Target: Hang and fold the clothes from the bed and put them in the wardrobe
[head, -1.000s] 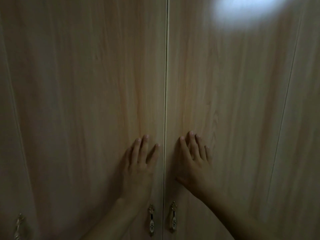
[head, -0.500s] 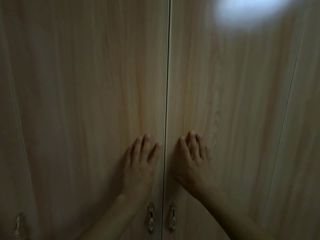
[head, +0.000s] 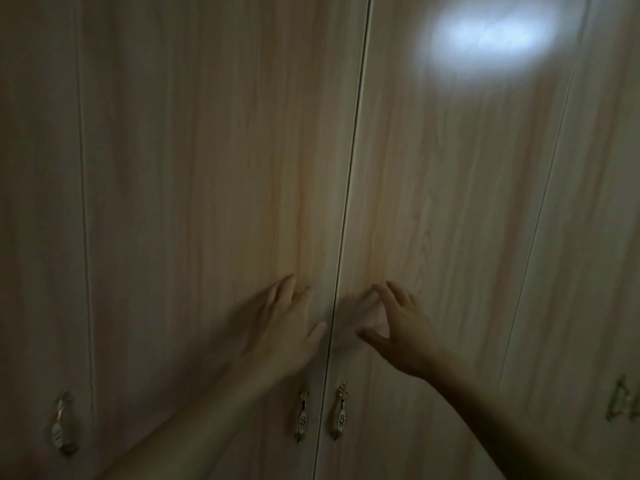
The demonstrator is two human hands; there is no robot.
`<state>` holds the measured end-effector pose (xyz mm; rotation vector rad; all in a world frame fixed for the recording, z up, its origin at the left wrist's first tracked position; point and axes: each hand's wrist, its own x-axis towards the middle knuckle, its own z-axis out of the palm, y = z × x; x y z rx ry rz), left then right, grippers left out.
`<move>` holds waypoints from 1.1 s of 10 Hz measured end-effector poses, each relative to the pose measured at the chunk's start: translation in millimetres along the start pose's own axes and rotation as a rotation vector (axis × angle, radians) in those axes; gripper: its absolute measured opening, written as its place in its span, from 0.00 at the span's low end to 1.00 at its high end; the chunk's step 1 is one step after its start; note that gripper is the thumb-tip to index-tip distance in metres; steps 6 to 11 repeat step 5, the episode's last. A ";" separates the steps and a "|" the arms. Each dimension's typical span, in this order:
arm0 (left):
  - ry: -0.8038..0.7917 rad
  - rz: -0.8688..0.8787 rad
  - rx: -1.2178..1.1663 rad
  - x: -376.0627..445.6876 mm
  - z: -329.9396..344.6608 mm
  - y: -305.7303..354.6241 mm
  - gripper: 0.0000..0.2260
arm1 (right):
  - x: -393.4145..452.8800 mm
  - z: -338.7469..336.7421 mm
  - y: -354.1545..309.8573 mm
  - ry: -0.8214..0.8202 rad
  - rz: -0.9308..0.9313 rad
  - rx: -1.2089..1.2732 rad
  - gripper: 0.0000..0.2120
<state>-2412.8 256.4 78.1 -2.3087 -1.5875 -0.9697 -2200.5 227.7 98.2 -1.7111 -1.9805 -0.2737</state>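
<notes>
Both wardrobe doors (head: 214, 202) meet shut along the seam; my left hand (head: 287, 327) at seven o'clock and right hand (head: 398, 327) at five, fingers spread, holding nothing; clothes unseen; closing looks done; next, I'd judge, fetching from the bed.

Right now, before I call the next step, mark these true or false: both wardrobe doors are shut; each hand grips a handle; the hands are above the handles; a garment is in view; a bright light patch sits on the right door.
1. The two middle doors are shut. True: only a thin seam shows between them.
2. Each hand grips a handle. False: the left hand and right hand are open against the doors and hold nothing.
3. The hands are above the handles. True: the left handle and right handle hang lower.
4. A garment is in view. False: none shows.
5. A light patch is on the right door. True.
</notes>
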 end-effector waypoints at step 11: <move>-0.110 -0.032 -0.035 -72.4 -27.4 -23.8 0.29 | -70.2 -6.9 -22.3 -0.089 0.071 -0.056 0.38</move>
